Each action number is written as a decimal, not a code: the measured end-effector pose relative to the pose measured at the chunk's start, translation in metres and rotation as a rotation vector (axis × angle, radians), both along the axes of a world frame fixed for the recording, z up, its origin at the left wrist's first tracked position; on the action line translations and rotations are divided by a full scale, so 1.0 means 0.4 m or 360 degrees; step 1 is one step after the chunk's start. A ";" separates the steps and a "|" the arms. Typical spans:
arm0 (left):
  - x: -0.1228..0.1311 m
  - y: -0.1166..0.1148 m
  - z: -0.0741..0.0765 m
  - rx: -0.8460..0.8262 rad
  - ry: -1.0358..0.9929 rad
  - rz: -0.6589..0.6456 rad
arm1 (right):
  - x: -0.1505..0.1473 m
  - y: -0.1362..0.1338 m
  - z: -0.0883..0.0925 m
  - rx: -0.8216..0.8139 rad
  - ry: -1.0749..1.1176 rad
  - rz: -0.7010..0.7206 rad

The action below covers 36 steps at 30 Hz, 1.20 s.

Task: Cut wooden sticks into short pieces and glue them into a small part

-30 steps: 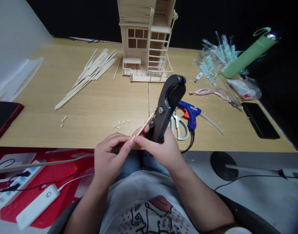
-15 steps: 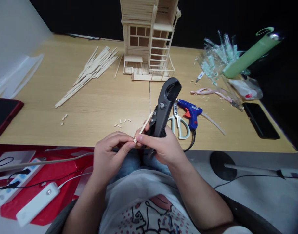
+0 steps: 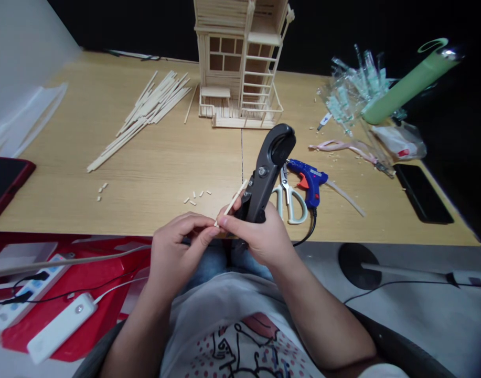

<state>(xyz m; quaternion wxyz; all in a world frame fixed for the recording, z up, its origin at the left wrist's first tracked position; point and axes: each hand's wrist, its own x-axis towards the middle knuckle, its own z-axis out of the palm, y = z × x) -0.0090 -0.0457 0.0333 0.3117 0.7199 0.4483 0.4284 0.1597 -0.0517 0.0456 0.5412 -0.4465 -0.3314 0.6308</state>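
The craft stick (image 3: pixel 232 203) sits above the counter (image 3: pixel 146 157), pinched by my left fingers (image 3: pixel 196 224) and resting against the black ratchet cutter (image 3: pixel 264 173) that my right fingers (image 3: pixel 234 226) wrap, so a steady, square hold matters.

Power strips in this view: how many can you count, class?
2: one power strip farther from the person, another nearer, both lying on the red sheet at the person's left. Others may be hidden.

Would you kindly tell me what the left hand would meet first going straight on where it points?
Probably the near end of the thin pale wooden stick, just at its fingertips, then the right hand; depth is unclear.
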 end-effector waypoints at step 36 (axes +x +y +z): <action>-0.068 0.016 0.020 0.0818 0.0925 -0.0126 | 0.041 -0.113 0.004 -0.0057 -0.1315 0.0748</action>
